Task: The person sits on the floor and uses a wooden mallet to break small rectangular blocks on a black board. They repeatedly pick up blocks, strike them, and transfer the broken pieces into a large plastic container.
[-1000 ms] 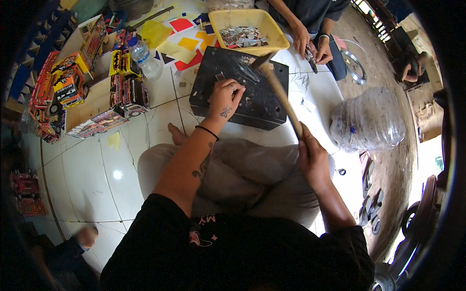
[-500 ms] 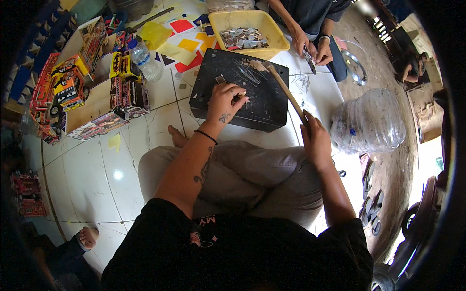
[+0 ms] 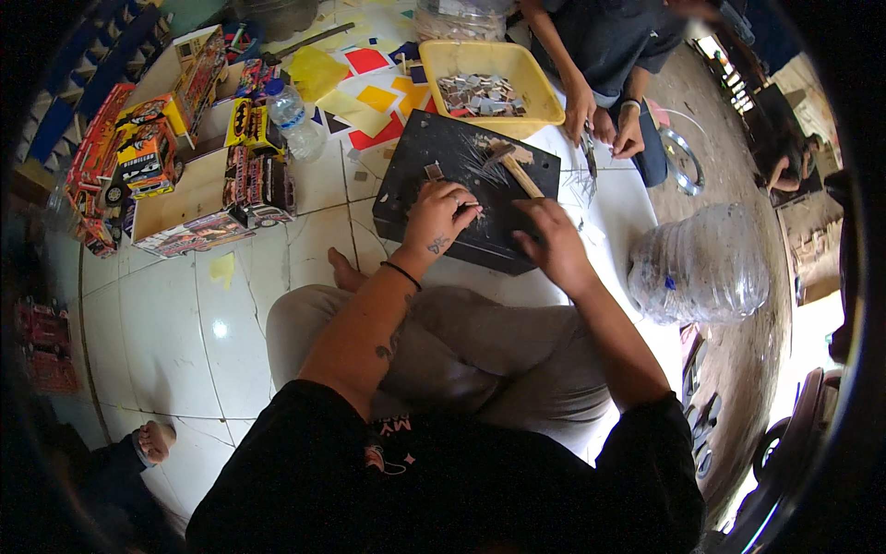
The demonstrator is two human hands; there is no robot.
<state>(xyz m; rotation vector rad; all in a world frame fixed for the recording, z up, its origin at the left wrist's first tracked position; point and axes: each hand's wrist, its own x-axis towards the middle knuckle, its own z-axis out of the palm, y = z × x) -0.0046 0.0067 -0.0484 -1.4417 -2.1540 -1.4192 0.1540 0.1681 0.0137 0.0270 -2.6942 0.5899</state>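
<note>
My left hand [image 3: 437, 215] rests at the near left part of a black block [image 3: 411, 198], thumb and fingers pinched together. Whatever lies in the pinch is too small to name. A hammer [image 3: 522, 175] with a wooden handle lies across the block, its head toward the far side. Over the near end of that handle is my right hand [image 3: 556, 242], slightly blurred, with thumb and fingers apart; it hides the handle's end. Thin metal nails [image 3: 480, 164] are scattered on the block top, and a small brown square piece [image 3: 433, 172] lies beyond my left fingers.
Behind the block stands a yellow basin [image 3: 544, 109] of small pieces. Toy trucks [image 3: 198, 198] and a plastic bottle [image 3: 297, 125] are at left, coloured sheets [image 3: 374, 100] beyond. Another person's hands [image 3: 604, 129] hold pliers [image 3: 589, 152] at far right, above a clear plastic container [image 3: 699, 263].
My right hand has moved up and left from the handle's end, and its fingers have loosened. The hammer now lies on the block. My left hand still pinches at the block.
</note>
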